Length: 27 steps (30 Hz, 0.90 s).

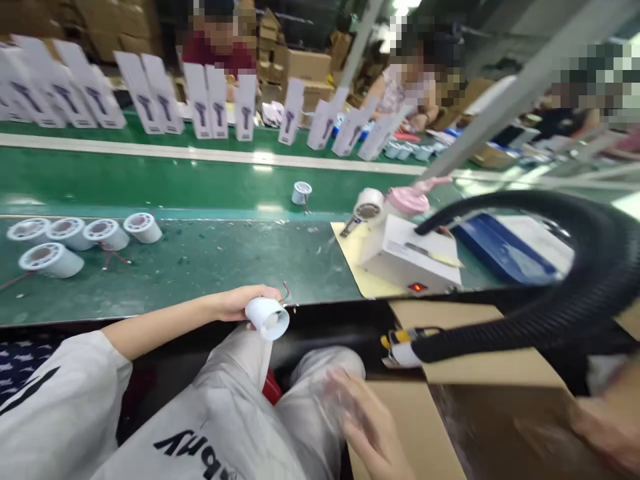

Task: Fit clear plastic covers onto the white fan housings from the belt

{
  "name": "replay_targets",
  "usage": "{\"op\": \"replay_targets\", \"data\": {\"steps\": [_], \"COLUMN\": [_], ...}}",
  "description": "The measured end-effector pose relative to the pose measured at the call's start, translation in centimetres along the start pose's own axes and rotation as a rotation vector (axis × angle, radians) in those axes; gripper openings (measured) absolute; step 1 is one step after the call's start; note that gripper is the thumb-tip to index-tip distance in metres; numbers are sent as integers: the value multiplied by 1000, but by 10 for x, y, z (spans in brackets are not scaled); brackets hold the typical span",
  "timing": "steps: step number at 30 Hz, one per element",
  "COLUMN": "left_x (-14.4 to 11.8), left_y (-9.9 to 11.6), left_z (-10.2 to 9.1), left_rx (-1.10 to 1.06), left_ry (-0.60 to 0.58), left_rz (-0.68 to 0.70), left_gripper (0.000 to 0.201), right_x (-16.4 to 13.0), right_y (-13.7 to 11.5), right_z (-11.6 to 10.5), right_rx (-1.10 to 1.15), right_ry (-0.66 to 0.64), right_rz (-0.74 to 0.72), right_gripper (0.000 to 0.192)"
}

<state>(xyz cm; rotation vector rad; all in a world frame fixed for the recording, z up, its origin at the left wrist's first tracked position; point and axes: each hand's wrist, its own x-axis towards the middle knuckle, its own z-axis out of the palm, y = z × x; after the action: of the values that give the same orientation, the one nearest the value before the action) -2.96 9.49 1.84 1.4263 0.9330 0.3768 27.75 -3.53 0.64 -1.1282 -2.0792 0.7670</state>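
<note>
Left hand [240, 303], at 6 o'clock near the edge of the green counter [200, 260], grips a white round housing [267, 318] with red wires; right hand [373, 420], blurred, lies open beside a cardboard box [480, 380] at 5 o'clock. Five white housings [75, 240] lie at 9 o'clock; white machine [410, 257] on a yellow mat [355, 257] and black corrugated hose [575, 293] at 3 o'clock. White cartons [205, 100] stand in a row at 12 o'clock.

right hand [373, 427] motion-blurred, its grip unreadable, black hose [575, 293] cut by right edge, co-workers' faces blurred
</note>
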Motion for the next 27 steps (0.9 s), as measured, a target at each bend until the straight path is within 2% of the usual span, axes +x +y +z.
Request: {"op": "replay_targets", "data": {"steps": [3,5,9,13,17,19,23,25,27], "left_x": [9,10,7,10,12,9,4,3,4], "left_y": [1,7,20,19,13,11,5,-2,-10], "left_z": [27,35,41,44,47,49,52,53,55], "left_rx": [-61,36,451,494,481,511,481,419,380], "left_ry": [-255,-328,-262,-262,-328,-264,-8,79,121], "left_rz": [-8,48,278,262,210,231,334,378,408], "left_gripper": [57,51,30,24,22,21,22,43,64], "right_x": [18,34,46,39,37,37,36,36,37], "right_y": [-3,-3,-7,-11,-8,-4,-3,-7,-11], "right_z": [17,22,25,24,29,31,34,33,32], "right_rx": [-217,-389,-548,-597,-619,-533,-154,33,166], "right_ry": [43,49,51,126,40,0,-22,31,105], "right_rz": [-71,-92,-139,-182,-149,-86,74,171,251], "right_gripper": [49,51,41,43,46,38,13,6,15]}}
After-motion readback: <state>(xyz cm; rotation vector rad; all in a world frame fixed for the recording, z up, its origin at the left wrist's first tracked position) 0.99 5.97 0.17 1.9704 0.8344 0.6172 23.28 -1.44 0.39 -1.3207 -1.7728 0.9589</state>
